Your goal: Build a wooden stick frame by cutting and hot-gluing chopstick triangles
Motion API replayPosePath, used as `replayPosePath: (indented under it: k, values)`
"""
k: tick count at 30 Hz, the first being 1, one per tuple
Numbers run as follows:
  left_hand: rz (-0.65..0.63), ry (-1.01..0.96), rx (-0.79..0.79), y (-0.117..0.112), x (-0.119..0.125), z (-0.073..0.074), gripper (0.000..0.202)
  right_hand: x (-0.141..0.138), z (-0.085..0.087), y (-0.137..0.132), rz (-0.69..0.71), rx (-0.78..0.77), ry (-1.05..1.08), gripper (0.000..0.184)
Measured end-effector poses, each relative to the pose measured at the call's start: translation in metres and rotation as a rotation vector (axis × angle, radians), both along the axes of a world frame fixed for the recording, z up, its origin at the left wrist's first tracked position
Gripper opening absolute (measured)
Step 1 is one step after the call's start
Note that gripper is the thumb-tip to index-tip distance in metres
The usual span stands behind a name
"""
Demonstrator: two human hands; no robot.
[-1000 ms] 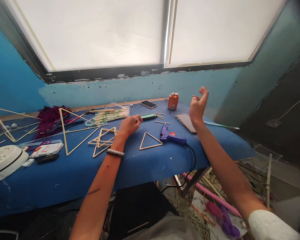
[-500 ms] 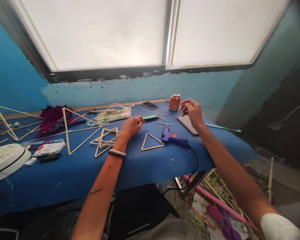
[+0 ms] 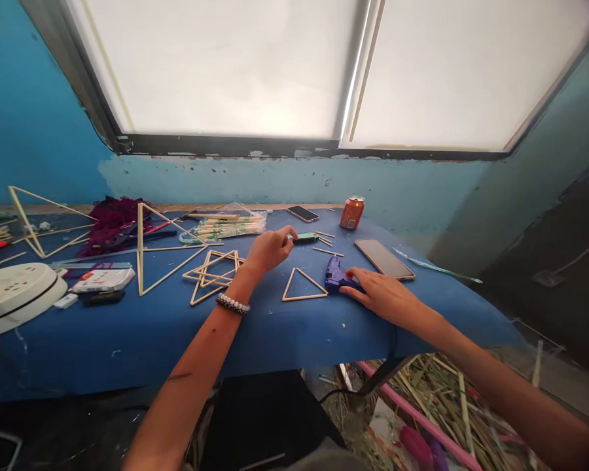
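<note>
On our blue tabletop (image 3: 265, 337) lies a purple-blue glue gun (image 3: 332, 273). Our right hand (image 3: 380, 294) is on it, with the thumb on the near side of the handle and a finger on the far side, so we are gripping it. Our left hand (image 3: 273, 250) is to the left of the glue gun and a bit farther back. Its fingers are curled in at the end of a green and black tool (image 3: 307, 237), but we cannot tell if they hold it tight. That arm wears a bead bracelet (image 3: 232, 303).

Just left of the glue gun, a small stick triangle (image 3: 304, 298) lies flat, with one corner right by the gun. More to the left of the gun, we see a pile of stick triangles (image 3: 199, 278) that looks like a star, and past it a big stick frame (image 3: 140, 255) standing up. Some short loose sticks (image 3: 328, 251) lie behind the gun. Farther behind it are a dark phone (image 3: 303, 213) and an orange can (image 3: 352, 213). To the right of the gun, and a little behind, lies a bigger phone (image 3: 385, 258). A bag of sticks (image 3: 233, 226) is behind the gun and to its left.
</note>
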State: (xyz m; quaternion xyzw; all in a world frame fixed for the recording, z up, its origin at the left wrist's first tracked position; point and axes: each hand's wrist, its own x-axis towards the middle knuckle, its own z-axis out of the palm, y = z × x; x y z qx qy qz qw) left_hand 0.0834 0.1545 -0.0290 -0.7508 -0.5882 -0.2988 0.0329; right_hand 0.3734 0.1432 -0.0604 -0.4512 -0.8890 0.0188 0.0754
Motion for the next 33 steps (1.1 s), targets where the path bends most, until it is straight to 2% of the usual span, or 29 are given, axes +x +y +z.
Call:
replayPosePath:
  k: [5,9,14,16,19,23,27,33]
  values:
    - [-0.116,-0.009,0.015,-0.022,0.007,0.010,0.018,0.026,0.004,0.003,-0.009,-0.145,0.261,0.053]
    - [-0.223,0.022,0.017,-0.042,0.012,0.015,0.013,0.042,0.011,-0.009,0.058,-0.295,0.532,0.055]
    - [-0.328,0.071,-0.043,-0.044,0.015,0.018,0.013,0.041,0.021,-0.026,0.011,-0.300,0.724,0.045]
    - [-0.387,0.085,-0.078,-0.037,0.016,0.020,0.014,0.039,0.021,-0.026,0.034,-0.319,0.724,0.040]
    - [-0.461,0.154,-0.117,-0.027,0.020,0.019,0.015,0.038,0.017,-0.024,0.150,-0.328,0.625,0.036]
    - [-0.527,0.199,-0.162,-0.021,0.025,0.012,0.016,0.041,0.014,-0.024,0.235,-0.349,0.577,0.037]
    - [-0.530,0.203,-0.200,-0.026,0.029,0.006,0.017,0.046,0.016,-0.024,0.234,-0.452,0.584,0.036]
    - [-0.468,0.223,-0.147,-0.048,0.037,0.005,0.017,0.049,0.018,-0.020,0.261,-0.524,0.521,0.035]
